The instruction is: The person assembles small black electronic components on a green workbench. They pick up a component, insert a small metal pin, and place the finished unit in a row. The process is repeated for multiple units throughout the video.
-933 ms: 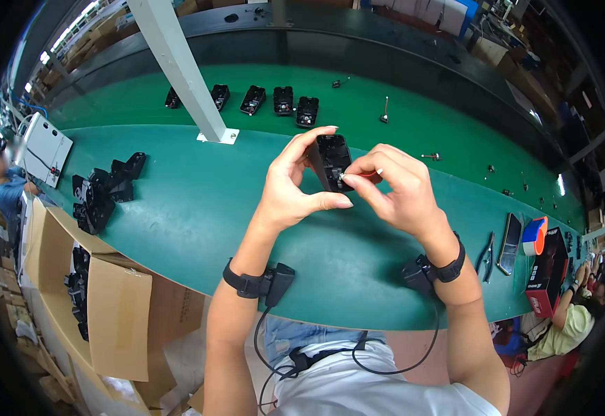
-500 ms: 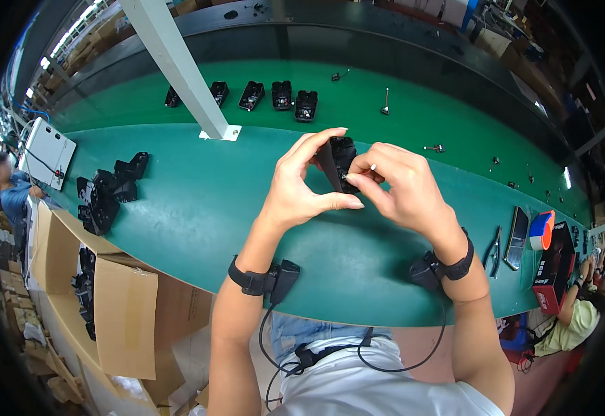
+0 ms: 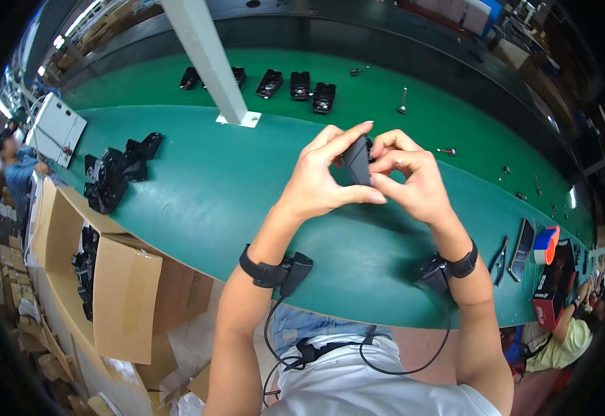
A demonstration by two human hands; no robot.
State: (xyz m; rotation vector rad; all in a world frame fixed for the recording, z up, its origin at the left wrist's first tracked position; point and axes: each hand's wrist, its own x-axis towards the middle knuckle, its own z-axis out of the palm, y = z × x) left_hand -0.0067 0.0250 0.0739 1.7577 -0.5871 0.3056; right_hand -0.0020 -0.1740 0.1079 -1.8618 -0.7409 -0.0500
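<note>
Down by the person, a cardboard box (image 3: 125, 295) of black parts sits beside the green table (image 3: 198, 201). Above the table, the left hand (image 3: 320, 184) and the right hand (image 3: 410, 177) meet in the air, fingers pinched shut on one small black plastic part (image 3: 356, 159). It looks light and hard, not bendy, so holding its side edges seems best. Farther off lies a pile of black parts (image 3: 111, 173). Past the white post (image 3: 209, 62), a row of black parts (image 3: 295, 84) waits.
</note>
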